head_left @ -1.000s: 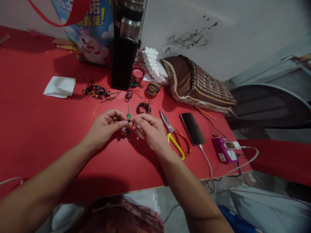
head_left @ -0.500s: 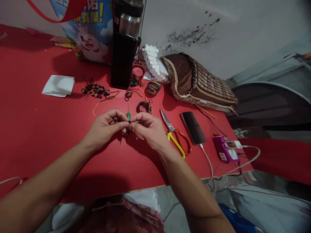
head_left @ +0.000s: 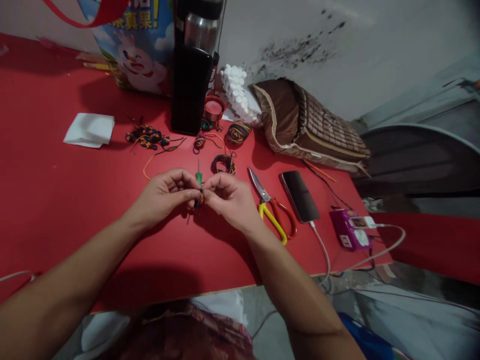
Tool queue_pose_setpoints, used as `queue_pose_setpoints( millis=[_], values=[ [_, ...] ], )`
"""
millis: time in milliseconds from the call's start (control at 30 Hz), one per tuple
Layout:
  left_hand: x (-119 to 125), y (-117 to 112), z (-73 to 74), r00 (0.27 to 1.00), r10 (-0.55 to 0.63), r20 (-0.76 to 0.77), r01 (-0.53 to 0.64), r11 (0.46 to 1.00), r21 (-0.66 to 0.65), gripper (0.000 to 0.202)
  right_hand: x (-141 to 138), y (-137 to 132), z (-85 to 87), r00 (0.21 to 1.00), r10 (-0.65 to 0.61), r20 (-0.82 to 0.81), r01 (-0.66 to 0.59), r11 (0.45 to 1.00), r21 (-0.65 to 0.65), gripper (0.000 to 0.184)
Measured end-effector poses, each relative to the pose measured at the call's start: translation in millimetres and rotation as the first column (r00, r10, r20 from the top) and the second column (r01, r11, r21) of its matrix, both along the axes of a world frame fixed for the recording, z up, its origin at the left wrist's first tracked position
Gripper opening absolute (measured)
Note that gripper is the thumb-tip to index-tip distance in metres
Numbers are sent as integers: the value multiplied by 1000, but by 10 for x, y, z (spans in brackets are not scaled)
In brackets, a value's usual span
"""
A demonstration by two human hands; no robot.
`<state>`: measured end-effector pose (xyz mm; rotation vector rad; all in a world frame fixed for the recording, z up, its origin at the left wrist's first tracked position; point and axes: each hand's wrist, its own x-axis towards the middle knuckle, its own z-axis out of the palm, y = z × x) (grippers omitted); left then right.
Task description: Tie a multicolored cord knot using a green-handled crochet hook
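Between my two hands is a small knotted cord piece [head_left: 198, 201] in dark blue and orange. My left hand [head_left: 170, 194] pinches it from the left, thumb against curled fingers. From the other side my right hand [head_left: 227, 196] pinches it too, the fingertips almost meeting. Just beyond the fingertips lies a green-handled tool [head_left: 198, 177] with a thin metal shaft pointing away. Past the right hand rests a loose coil of dark cord [head_left: 224, 164]. A knotted cord cluster [head_left: 148, 136] lies farther off to the left. My fingers hide much of the held piece.
Scissors [head_left: 266, 200] with yellow and red handles lie right of my hands, beside a charging phone [head_left: 299, 196]. A purple box [head_left: 348, 230] is near the right edge. Behind stand a black phone [head_left: 191, 92], a steel bottle [head_left: 202, 32] and a brown cushion [head_left: 311, 120]. Folded white paper [head_left: 89, 130] lies left.
Both hands keep their pinch on the cord piece, with only slight finger movement. The whole view has shifted a little; the things on the table stay in place.
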<state>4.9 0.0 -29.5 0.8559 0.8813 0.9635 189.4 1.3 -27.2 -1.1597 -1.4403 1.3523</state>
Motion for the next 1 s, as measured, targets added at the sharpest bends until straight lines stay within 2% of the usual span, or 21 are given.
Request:
queue_pose_setpoints(
  millis=[133,300,533,600,733,800,900,1000],
  values=[
    [-19,19,-34,999,-32,32,34,997,-64,18,-15,-14,-19,999,-23,42,20,997,71,6],
    [-39,42,-40,999,-48,19,49,994,-99,18,-31,-19,-39,1000,10,17,-11,998,69,8],
    [-61,42,-27,997,-83,-10,81,990,-119,13,-36,-61,-84,979,-48,197,10,981,194,7],
    [-69,46,-28,996,-87,-16,85,990,-114,13,-49,-67,-80,985,-41,166,12,985,170,8],
    [-69,54,-8,996,-91,-13,89,990,-108,14,-67,-43,-40,1000,23,7,-23,1000,-5,12],
    [-56,51,6,996,-82,-31,79,992,-98,16,-64,-26,-24,999,24,-23,-25,998,-62,14],
    [-30,37,8,994,-54,-93,51,998,-37,19,-50,-16,-24,1000,21,-22,-22,996,-82,14],
    [-15,20,-11,987,-31,-155,39,998,50,17,-37,-25,-50,999,20,26,-19,999,-35,11]
  ],
)
